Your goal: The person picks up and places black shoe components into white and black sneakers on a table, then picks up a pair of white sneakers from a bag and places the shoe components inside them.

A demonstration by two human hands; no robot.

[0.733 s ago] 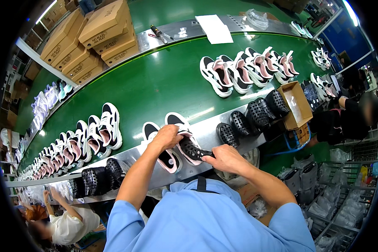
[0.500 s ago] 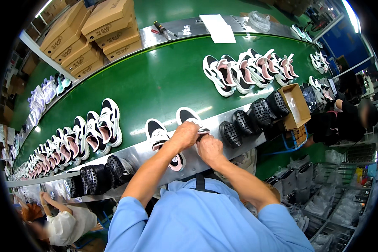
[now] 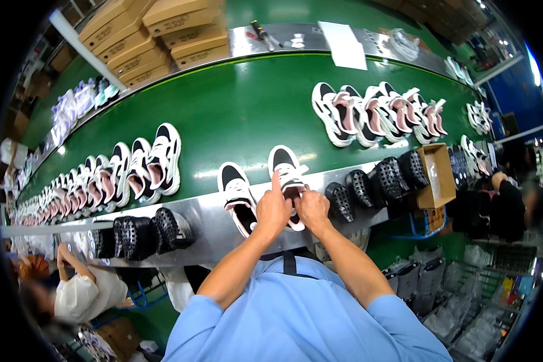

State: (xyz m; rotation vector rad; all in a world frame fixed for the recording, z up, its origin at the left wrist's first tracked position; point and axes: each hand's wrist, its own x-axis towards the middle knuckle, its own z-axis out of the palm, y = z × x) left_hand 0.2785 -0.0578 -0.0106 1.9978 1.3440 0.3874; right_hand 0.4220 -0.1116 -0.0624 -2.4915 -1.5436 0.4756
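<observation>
Two black-and-white sneakers stand side by side in front of me, toes pointing away, across the metal edge and the green belt. On the right-hand sneaker, my left hand grips the left side of the opening, its index finger stretched up along the laces. My right hand is closed at the right side of the same opening, by the white laces. Part of the pink lining shows between the hands. The left-hand sneaker stands untouched beside my left hand, its dark inside visible.
A long row of similar sneakers lines the belt at left; another group stands at right. Black studded shoe-shaped pieces lie on the metal ledge on both sides. An open carton sits at right. Stacked shoeboxes stand far left.
My hands have moved apart from close together over the laces to either side of the right-hand sneaker's opening. The whole view has shifted slightly.
</observation>
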